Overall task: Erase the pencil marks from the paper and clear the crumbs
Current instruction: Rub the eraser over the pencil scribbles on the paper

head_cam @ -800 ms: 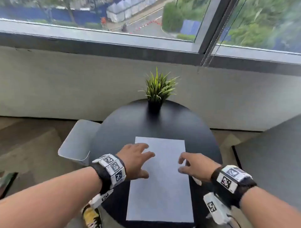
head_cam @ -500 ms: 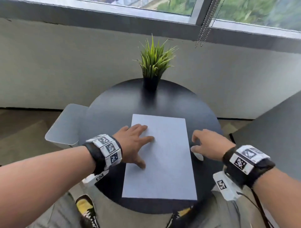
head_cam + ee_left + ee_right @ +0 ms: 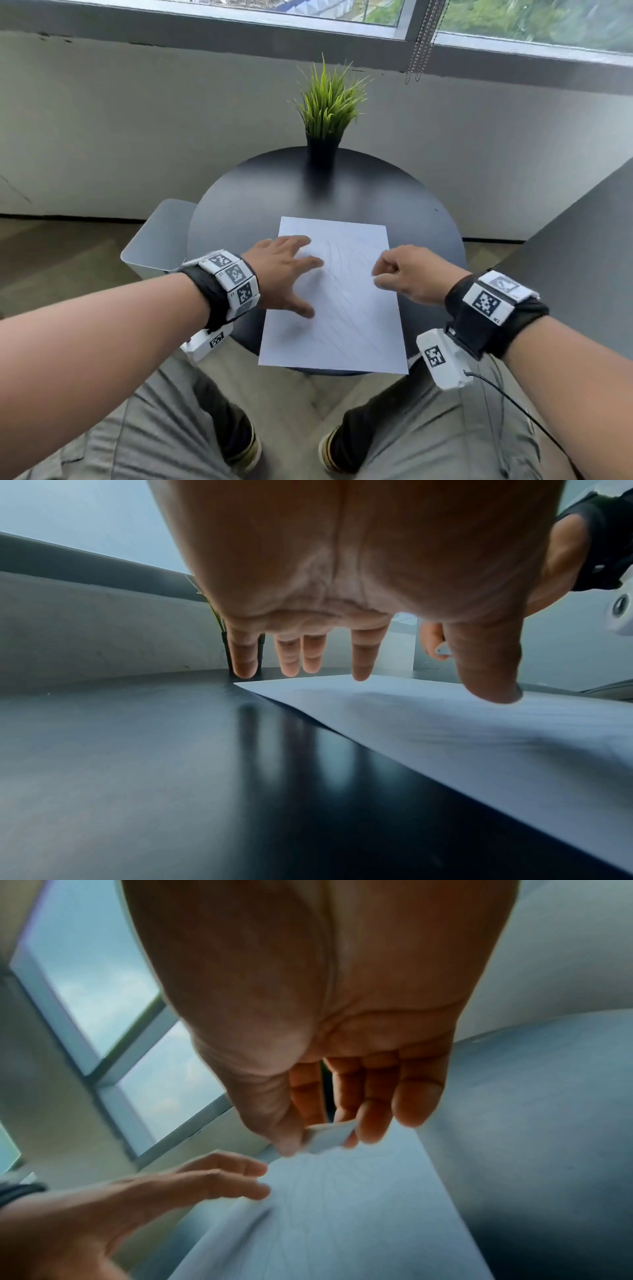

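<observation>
A white sheet of paper [image 3: 346,308] with faint pencil lines lies on the round black table [image 3: 260,202]. My left hand [image 3: 284,274] is spread flat over the sheet's left edge, fingers straight, thumb near the paper [image 3: 445,718]. My right hand [image 3: 407,274] hovers over the sheet's right edge, with its thumb and fingers pinching a small white eraser [image 3: 327,1137] above the paper [image 3: 342,1218]. In the left wrist view the eraser [image 3: 443,650] peeks out behind my thumb. No crumbs can be made out.
A potted green grass plant [image 3: 327,113] stands at the table's far edge. A white bin [image 3: 154,240] sits on the floor left of the table. A grey wall panel [image 3: 582,246] rises on the right. My knees and shoes are below the near edge.
My right hand went to the table right of the sheet, where a small white thing lay, and came back over the paper's right edge pinching the eraser. The left hand stayed on the sheet.
</observation>
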